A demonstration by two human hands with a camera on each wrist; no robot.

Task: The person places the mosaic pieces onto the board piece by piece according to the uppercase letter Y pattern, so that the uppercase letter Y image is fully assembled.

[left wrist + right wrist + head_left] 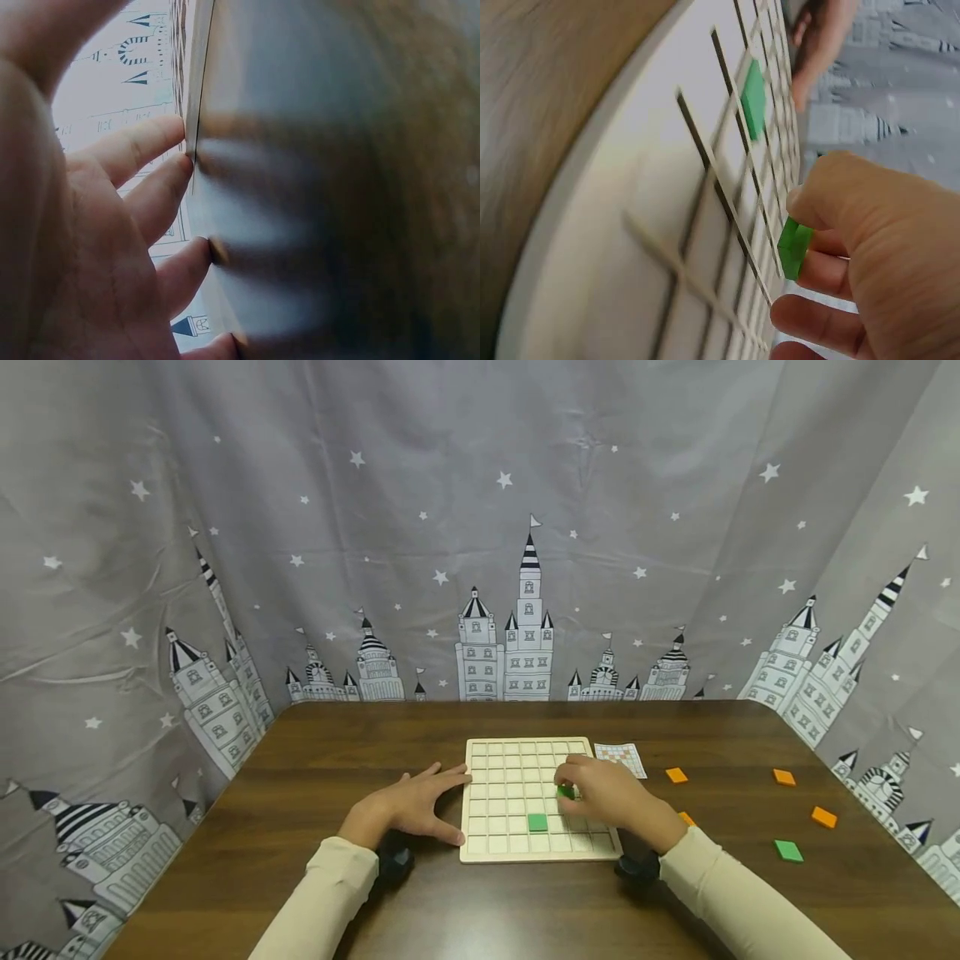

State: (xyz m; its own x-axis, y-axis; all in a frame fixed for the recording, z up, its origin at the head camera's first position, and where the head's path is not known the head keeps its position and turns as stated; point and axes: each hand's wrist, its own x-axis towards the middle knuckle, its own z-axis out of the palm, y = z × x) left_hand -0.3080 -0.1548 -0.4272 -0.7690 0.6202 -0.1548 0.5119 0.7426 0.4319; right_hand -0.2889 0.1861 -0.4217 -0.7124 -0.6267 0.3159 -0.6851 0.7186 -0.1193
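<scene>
A pale wooden board (477, 791) with a raised grid lies on the table. One green square tile (537, 822) sits in a cell toward its near side. Above the right part of the grid, my right hand (609, 793) pinches a second green tile (793, 249) between thumb and fingers. Whether that tile touches the board is hard to tell. My left hand (412, 803) is spread at the board's left edge, its thumb and index finger against the frame. Its other fingertips rest on the table in the left wrist view.
A small printed grid card (633, 762) lies beyond the board's right side, partly behind the right hand. Farther right are loose orange tiles (783, 777) and a green tile (788, 851). Another orange tile (687, 819) is partly hidden by the right wrist. A grey curtain (465, 468) hangs behind the table.
</scene>
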